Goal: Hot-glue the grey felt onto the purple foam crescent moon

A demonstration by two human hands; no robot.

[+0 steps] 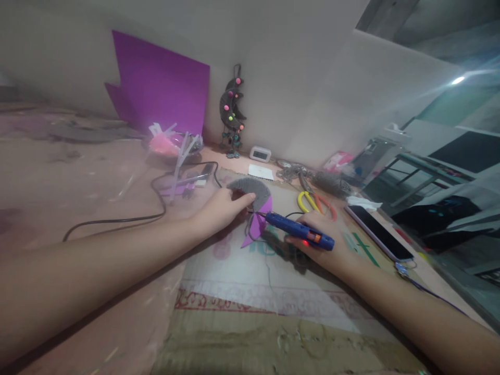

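Note:
My left hand (236, 204) pinches a crescent moon shape (255, 190) by its curved body. Grey yarn wraps its upper part, while the lower tip is bare purple card (257, 228). In my right hand (322, 237) is a blue hot glue gun (299, 229) with a small red light glowing on it. The nozzle points left and meets or nearly meets the crescent where the grey yarn ends; I cannot tell if it touches. A loose strand of yarn (269, 273) trails down over the printed board below.
Purple card sheets (164, 88) lean on the wall beside a hanging moon decoration (232, 109). Scissors (320, 202), grey yarn (332, 183) and a phone (378, 232) lie to the right. Glue sticks (182, 156) and a black cable (117, 221) are at left. A small clock (260, 153) stands behind.

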